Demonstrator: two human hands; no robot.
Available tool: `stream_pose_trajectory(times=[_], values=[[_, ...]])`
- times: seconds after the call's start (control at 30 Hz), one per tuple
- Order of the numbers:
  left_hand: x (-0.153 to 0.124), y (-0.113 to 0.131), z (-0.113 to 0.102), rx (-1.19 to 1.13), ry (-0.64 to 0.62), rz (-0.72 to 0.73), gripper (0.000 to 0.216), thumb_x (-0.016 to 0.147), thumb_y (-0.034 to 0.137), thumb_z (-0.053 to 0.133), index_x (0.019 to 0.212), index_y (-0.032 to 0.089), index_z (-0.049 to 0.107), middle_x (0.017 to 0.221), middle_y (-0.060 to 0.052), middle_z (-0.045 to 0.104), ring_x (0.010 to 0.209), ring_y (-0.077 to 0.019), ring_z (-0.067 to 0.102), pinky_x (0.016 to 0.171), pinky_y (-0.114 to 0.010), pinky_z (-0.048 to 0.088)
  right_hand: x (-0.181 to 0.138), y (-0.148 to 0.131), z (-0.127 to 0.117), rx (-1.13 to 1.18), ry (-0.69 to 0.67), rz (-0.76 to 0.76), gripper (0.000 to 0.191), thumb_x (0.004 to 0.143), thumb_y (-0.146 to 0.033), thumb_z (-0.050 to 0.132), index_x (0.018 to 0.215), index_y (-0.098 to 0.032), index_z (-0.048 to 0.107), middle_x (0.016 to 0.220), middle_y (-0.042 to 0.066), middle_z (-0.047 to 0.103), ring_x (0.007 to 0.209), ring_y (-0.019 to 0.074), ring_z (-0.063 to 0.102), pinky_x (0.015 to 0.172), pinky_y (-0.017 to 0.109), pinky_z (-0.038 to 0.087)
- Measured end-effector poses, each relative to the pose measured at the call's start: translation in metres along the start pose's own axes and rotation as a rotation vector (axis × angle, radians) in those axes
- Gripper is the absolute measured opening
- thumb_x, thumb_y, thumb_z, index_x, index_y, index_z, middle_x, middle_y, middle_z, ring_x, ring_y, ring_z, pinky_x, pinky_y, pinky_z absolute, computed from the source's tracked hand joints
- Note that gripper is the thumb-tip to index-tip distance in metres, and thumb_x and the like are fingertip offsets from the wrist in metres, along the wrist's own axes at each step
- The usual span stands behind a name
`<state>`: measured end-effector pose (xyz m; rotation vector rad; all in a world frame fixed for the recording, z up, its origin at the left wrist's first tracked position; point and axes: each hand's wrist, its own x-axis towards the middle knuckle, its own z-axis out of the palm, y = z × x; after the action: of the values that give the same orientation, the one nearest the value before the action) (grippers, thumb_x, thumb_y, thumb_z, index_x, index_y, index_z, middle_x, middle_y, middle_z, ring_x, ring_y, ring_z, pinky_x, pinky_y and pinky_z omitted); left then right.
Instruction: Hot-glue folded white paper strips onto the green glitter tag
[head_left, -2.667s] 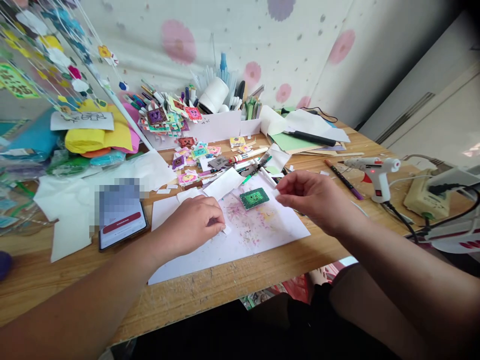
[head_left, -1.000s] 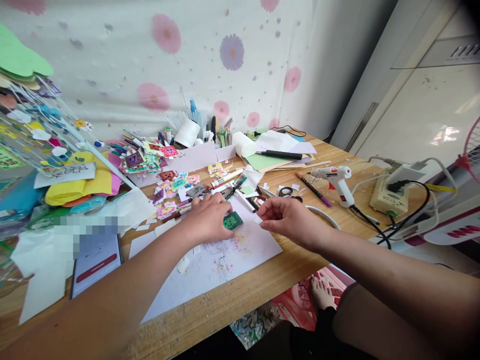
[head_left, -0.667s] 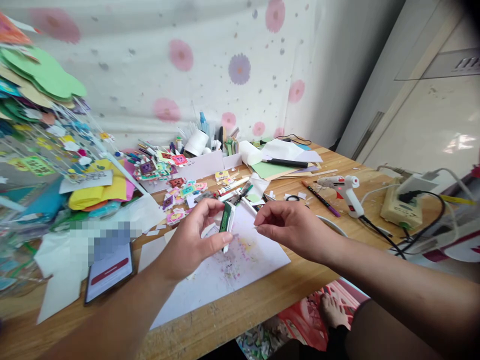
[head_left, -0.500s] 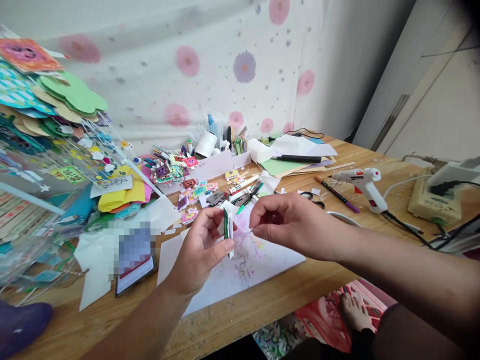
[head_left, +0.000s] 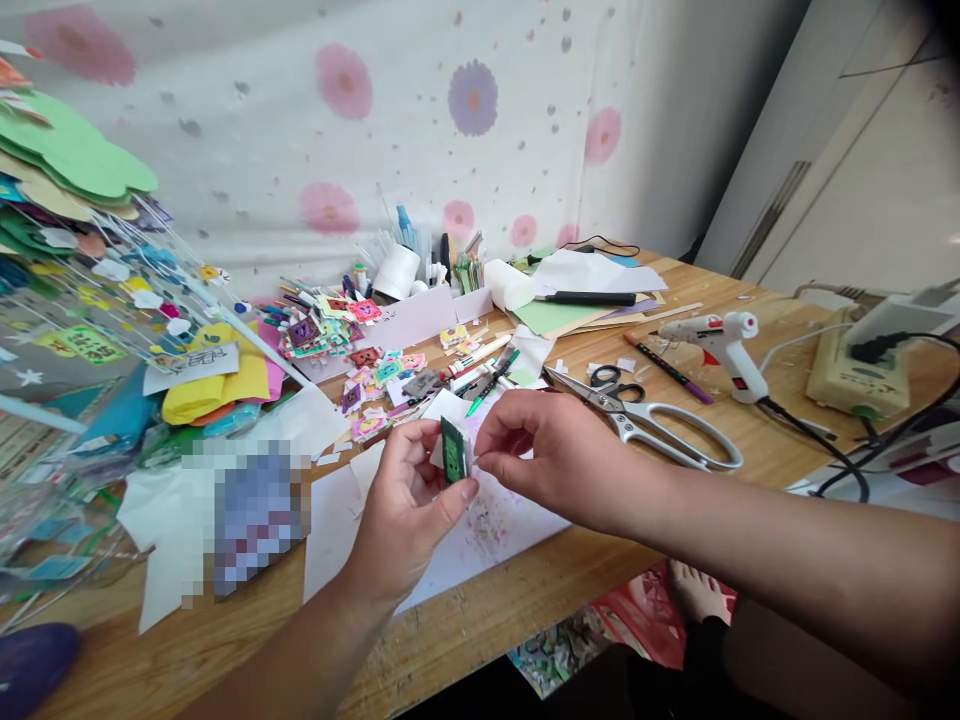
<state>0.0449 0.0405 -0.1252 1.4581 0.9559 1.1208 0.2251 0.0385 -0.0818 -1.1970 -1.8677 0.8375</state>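
My left hand (head_left: pixel 409 510) pinches a small green glittery square piece (head_left: pixel 452 463) and holds it upright on edge above a stained white sheet of paper (head_left: pixel 480 530). My right hand (head_left: pixel 551 455) is closed in a pinch against the right side of the same green piece, its fingertips touching the edge; anything small between them cannot be made out. Both hands hover just above the wooden table (head_left: pixel 540 610) near its front edge.
White-handled scissors (head_left: pixel 652 425) lie to the right of my hands. Further right stand a glue gun (head_left: pixel 724 340) and a power strip (head_left: pixel 851 375) with cables. Small coloured squares (head_left: pixel 375 375), pens and a white box sit behind. A phone (head_left: pixel 251 520) lies at left beside a craft stack.
My left hand picked the green piece off the paper and turned it on edge. My right hand, pinched throughout, moved left until it met the piece.
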Motion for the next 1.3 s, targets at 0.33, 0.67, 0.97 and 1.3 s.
stream_pose_trajectory(times=[0.33,0.67,0.97,1.3], values=[[-0.005,-0.002,0.007,-0.046,0.064,-0.004,0.042,0.074,0.02,0.074,0.107,0.026,0.049,0.095,0.002,0.061,0.082,-0.0113,0.06,0.07,-0.023,0.049,-0.006,-0.001,0.004,0.012,0.066,0.01,0.011,0.075,-0.013,0.065,0.084,-0.02,0.066,0.072,-0.002,0.071,0.064,0.0125,0.064,0.059,0.023,0.045],[-0.005,-0.004,0.008,0.041,0.059,0.035,0.043,0.072,0.019,0.076,0.105,0.026,0.049,0.095,0.002,0.06,0.085,-0.0131,0.061,0.075,-0.026,0.05,-0.007,-0.003,0.005,-0.06,0.076,0.016,0.041,0.071,-0.005,0.061,0.107,-0.022,0.05,0.068,-0.006,0.067,0.061,0.0124,0.063,0.056,0.022,0.041],[-0.006,-0.006,0.011,0.099,0.081,0.061,0.044,0.071,0.018,0.075,0.105,0.025,0.048,0.099,0.0,0.063,0.09,-0.0144,0.062,0.079,-0.027,0.05,-0.009,0.002,0.011,-0.206,0.13,-0.002,0.044,0.069,-0.008,0.058,0.109,-0.022,0.051,0.072,-0.003,0.067,0.064,0.0142,0.062,0.055,0.023,0.036],[-0.009,-0.008,0.006,0.117,0.037,0.048,0.05,0.073,0.022,0.074,0.113,0.029,0.046,0.109,-0.001,0.06,0.097,-0.0171,0.059,0.082,-0.03,0.049,-0.006,0.006,0.013,-0.151,0.119,0.04,0.041,0.067,-0.008,0.059,0.104,-0.021,0.051,0.067,-0.005,0.063,0.061,0.0125,0.059,0.053,0.021,0.036]])
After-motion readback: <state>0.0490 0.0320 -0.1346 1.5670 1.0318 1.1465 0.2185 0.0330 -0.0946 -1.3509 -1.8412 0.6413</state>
